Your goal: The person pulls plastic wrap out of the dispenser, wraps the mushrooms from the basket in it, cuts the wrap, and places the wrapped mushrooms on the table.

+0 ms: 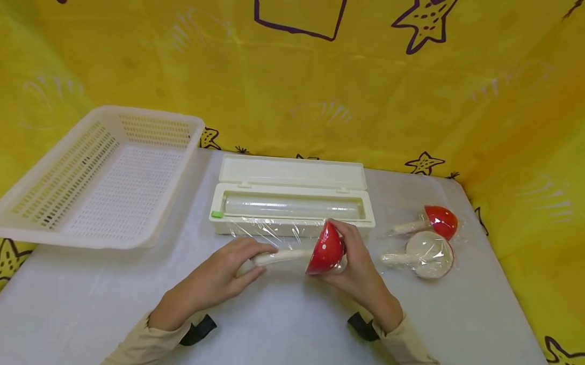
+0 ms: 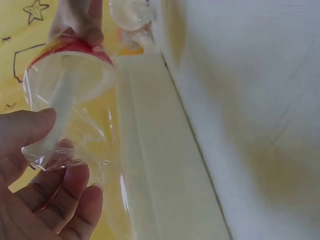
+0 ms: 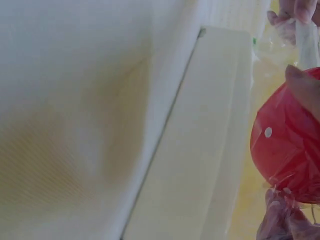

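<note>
A ladle (image 1: 326, 250) with a red, white-dotted bowl and a pale handle is held sideways in front of a cream cling film dispenser (image 1: 291, 228). Clear cling film (image 2: 92, 130) covers the bowl's opening and bunches around the handle. My left hand (image 1: 226, 269) pinches the handle near its end between thumb and fingers. The right hand (image 1: 354, 265) grips the red bowl from the right, its fingers curled around the bowl's rim and back. Loose film shows between the dispenser's front and the ladle. In the right wrist view, wrinkled film lies over the red bowl (image 3: 280, 142).
The dispenser's lid (image 1: 293, 173) stands open at the back, with a film roll (image 1: 291, 206) inside and a green slider (image 1: 217, 214) at its left end. Two film-wrapped ladles, one red side up (image 1: 441, 222), one hollow side up (image 1: 430, 256), lie right. A white basket (image 1: 162, 221) stands left.
</note>
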The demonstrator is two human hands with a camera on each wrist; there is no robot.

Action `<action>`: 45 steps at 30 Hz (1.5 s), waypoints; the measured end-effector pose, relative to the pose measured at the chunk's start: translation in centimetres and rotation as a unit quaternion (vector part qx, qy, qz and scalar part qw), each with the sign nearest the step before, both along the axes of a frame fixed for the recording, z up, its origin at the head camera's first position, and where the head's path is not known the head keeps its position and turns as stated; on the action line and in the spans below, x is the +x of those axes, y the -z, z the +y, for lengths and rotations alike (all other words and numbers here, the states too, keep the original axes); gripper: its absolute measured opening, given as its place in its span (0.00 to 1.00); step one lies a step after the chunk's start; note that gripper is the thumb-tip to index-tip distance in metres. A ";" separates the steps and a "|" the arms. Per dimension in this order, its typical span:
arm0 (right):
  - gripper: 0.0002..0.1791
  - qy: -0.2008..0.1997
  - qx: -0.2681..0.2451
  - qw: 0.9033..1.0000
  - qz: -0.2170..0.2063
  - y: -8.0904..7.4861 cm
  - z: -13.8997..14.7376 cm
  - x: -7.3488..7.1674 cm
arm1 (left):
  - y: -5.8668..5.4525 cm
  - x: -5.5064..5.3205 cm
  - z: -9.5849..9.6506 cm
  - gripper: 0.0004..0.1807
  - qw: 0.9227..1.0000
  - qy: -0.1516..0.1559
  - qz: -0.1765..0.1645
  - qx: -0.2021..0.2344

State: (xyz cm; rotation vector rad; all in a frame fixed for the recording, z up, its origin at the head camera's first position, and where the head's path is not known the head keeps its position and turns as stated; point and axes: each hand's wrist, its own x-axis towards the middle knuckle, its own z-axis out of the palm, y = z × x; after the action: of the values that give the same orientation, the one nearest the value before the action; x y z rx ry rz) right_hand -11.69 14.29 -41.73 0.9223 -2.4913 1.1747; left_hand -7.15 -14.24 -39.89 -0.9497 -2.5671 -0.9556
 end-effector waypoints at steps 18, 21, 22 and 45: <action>0.55 0.009 -0.032 0.994 -0.107 -3.0 0.2 -1.8 | -2.3 -2.2 -0.1 0.21 0.999 -0.017 0.030 0.017; 0.55 0.008 -0.035 0.992 -0.120 -3.5 0.2 -2.3 | -2.9 -2.8 -0.2 0.18 0.999 -0.014 0.027 0.022; 0.54 0.007 -0.036 0.992 -0.123 -3.7 0.2 -2.5 | -3.2 -3.0 -0.2 0.18 0.999 -0.013 0.022 0.025; 0.44 0.030 -0.010 0.993 -0.114 -8.0 -0.7 -8.0 | -7.7 -7.6 -0.7 0.17 0.996 -0.014 -0.028 0.080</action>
State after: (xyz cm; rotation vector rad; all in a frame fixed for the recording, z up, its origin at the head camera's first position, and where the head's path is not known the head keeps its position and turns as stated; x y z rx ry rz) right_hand -19.73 13.62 -33.76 0.7388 -2.6570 1.3502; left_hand -14.74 -14.91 -32.22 -0.8518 -2.4964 -1.1753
